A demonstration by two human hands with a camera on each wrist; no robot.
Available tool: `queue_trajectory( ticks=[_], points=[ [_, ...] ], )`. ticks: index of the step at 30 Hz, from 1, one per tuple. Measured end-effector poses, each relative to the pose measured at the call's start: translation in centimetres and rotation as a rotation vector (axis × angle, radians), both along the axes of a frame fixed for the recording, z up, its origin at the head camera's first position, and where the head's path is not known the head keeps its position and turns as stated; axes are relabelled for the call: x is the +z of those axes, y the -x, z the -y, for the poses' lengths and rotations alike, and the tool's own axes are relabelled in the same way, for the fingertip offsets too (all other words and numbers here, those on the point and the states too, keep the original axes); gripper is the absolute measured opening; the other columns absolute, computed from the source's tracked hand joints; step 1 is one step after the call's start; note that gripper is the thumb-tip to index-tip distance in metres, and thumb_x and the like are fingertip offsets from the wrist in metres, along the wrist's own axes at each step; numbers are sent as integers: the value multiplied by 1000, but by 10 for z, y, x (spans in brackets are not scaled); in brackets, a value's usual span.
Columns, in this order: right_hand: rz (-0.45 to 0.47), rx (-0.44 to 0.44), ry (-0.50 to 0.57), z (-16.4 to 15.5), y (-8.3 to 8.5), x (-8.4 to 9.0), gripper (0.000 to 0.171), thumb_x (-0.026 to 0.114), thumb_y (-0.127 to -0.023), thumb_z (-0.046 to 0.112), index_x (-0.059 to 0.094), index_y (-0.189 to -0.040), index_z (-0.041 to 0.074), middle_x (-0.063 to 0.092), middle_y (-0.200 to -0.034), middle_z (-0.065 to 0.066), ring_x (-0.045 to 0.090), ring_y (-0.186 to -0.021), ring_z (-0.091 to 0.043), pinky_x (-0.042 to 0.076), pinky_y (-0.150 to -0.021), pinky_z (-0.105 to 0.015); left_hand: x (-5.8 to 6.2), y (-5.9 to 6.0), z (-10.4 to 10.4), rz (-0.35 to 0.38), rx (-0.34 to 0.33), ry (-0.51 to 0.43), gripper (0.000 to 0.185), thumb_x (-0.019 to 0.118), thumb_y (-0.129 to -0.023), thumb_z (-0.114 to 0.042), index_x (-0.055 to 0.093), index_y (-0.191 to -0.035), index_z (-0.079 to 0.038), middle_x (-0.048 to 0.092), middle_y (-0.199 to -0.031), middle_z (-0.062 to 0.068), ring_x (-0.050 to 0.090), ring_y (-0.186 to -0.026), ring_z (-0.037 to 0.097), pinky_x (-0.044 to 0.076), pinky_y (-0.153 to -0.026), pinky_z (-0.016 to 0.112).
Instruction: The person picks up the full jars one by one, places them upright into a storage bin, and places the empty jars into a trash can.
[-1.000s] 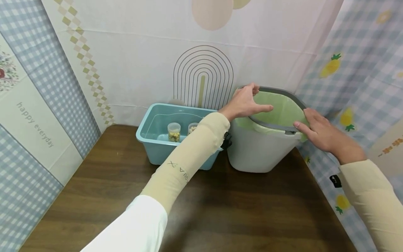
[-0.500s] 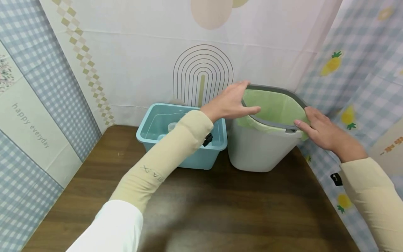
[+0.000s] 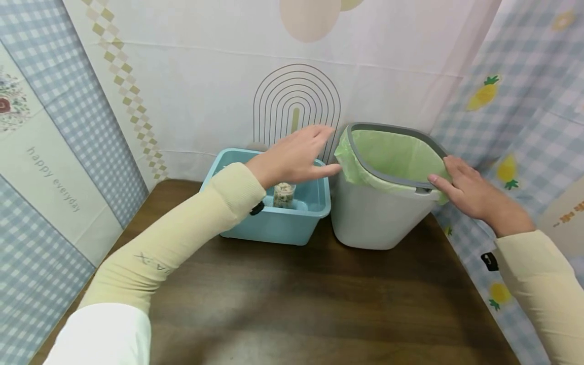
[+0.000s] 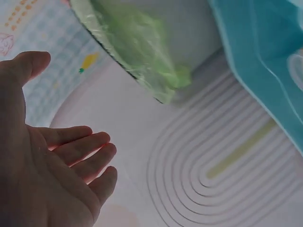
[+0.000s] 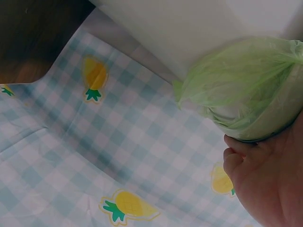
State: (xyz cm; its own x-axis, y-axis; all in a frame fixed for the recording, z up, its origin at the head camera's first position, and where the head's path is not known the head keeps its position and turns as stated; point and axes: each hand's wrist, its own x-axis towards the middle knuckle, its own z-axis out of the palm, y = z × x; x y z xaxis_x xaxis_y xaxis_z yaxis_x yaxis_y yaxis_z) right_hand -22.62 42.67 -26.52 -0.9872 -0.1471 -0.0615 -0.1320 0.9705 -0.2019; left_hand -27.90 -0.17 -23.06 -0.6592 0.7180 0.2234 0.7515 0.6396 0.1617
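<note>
At the back right stands a grey-white trash can [image 3: 365, 220], a green bag [image 3: 397, 157] lining it and folded out over the dark grey rim ring [image 3: 392, 129]. My right hand [image 3: 470, 195] grips the rim's right corner, thumb on top, with fingertips at the outer side below the bag's edge in the right wrist view. To the left, my left hand [image 3: 296, 157] hovers over a blue tub [image 3: 274, 228], fingers extended and holding nothing, apart from the can. In the tub, partly behind that hand, is a clear cup [image 3: 284, 195] with small pale pieces.
The tub and can stand side by side at the back of a brown wooden table [image 3: 328, 304]. A white patterned cloth [image 3: 201, 91] hangs behind them. A blue checked cloth [image 3: 515, 137] closes off the right side, near the can.
My left hand has moved left from the trash can's rim to above the blue tub, uncovering the can's left rim and bag edge. My right hand stays at the rim.
</note>
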Motion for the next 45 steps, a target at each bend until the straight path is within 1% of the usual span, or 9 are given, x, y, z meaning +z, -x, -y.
queue_trajectory(
  ticks=[4,8,16,20,27,32,35,41,45],
  points=[
    [5,-4,4,-1,-1,1,86,25,-114,53,-14,-165,-4,-19,-171,-32,-13,-159,-55,1,-125,-76,-12,-1,21,-29,21,58,85,53,-106,-55,25,-167,-2,30,-174,15,29,-162,31,25,-134,43],
    [15,-11,-8,-1,0,2,86,24,-114,53,-15,-165,-4,-20,-171,-32,-14,-159,-56,0,-125,-76,-30,1,42,-31,51,86,85,52,-106,-55,25,-167,-2,28,-174,16,28,-162,33,23,-135,46],
    [12,-4,-11,0,1,1,86,24,-114,53,-14,-165,-5,-18,-171,-34,-13,-159,-56,0,-125,-76,-69,2,79,-24,86,111,86,54,-107,-53,25,-167,1,25,-175,19,24,-163,36,20,-135,51],
    [2,-2,-3,1,0,1,86,25,-114,53,-13,-165,-4,-17,-172,-33,-12,-160,-56,1,-126,-76,-85,2,94,-14,113,137,88,52,-106,-56,22,-168,-1,20,-177,18,21,-164,37,18,-135,54],
    [4,-5,12,2,-2,1,86,26,-114,54,-14,-165,-3,-16,-172,-34,-13,-160,-54,0,-126,-75,-109,-1,116,-6,140,120,88,55,-105,-57,24,-169,-5,18,-177,19,20,-164,41,18,-133,61],
    [11,-6,3,2,-2,2,86,25,-114,54,-15,-165,-3,-17,-172,-33,-14,-160,-54,0,-126,-75,-122,-3,128,1,162,122,87,54,-104,-59,25,-169,-8,18,-177,19,20,-164,41,17,-133,62],
    [9,-1,-3,1,-1,3,86,25,-114,53,-15,-165,-3,-18,-171,-33,-14,-160,-55,-1,-126,-75,-127,-4,133,15,177,125,88,53,-104,-60,23,-170,-9,17,-177,19,18,-164,41,15,-133,63],
    [9,1,-11,1,-2,3,85,24,-114,53,-13,-165,-5,-17,-171,-34,-13,-159,-56,0,-126,-75,-134,-6,141,39,202,141,90,52,-104,-63,19,-171,-13,15,-178,18,16,-165,40,13,-133,64],
    [9,7,-36,3,-1,6,86,25,-114,53,-11,-165,-7,-12,-171,-37,-8,-159,-58,2,-125,-76,-137,-7,146,37,220,147,89,52,-104,-63,18,-171,-15,16,-178,18,16,-165,39,13,-133,64]
  ],
)
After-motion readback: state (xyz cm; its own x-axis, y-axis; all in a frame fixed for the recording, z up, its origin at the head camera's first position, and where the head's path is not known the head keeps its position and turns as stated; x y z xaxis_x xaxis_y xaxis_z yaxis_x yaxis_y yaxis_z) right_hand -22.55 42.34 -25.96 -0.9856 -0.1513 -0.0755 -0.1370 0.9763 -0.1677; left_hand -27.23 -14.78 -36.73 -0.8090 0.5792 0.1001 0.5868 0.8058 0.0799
